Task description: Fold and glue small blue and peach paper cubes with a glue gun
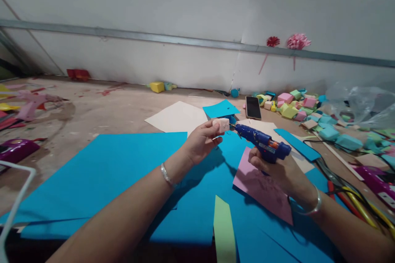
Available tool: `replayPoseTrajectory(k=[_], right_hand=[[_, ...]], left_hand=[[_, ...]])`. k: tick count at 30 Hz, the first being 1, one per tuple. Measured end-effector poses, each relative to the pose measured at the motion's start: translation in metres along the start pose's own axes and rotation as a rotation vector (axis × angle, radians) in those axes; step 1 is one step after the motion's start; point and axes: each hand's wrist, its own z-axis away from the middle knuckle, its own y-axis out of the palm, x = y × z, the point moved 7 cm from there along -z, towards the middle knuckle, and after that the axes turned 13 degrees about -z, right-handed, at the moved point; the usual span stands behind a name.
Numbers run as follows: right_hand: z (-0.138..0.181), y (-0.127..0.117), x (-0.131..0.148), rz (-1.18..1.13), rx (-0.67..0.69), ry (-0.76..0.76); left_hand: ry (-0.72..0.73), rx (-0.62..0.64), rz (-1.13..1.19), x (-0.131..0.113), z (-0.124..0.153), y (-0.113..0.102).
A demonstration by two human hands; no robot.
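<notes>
Between its fingertips, my left hand [203, 141] pinches a small pale pink paper box [221, 125] above the blue paper. My right hand [279, 170] is wrapped round the handle of a blue hot glue gun [259, 141]. The gun's nozzle points left and meets or nearly meets the right end of the box; contact is hard to tell. Large blue paper sheets [123, 172] lie beneath both hands. Under the right hand is a pink paper piece [262, 189], and a light green paper strip [224, 230] stands out at the front edge.
Many folded paper boxes [328, 131] pile up at the right beside a phone [253, 107]. Pliers [354, 201] and a purple power strip [378, 181] with cables lie near my right arm. A pink glue gun [32, 104] is at the left. A white wall [154, 61] closes the back.
</notes>
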Motion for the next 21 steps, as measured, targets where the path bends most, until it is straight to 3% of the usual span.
replayPoseTrajectory(k=[5, 14, 21], right_hand=[[0.003, 0.005, -0.01, 0.066, 0.136, 0.018], [-0.002, -0.005, -0.005, 0.021, -0.053, 0.028], [0.004, 0.006, -0.011, -0.063, 0.107, 0.024]], left_hand=[[0.015, 0.044, -0.016, -0.001, 0.0, 0.004], [0.015, 0.008, 0.007, 0.001, -0.003, -0.001], [0.028, 0.043, -0.017, 0.0, -0.002, 0.002]])
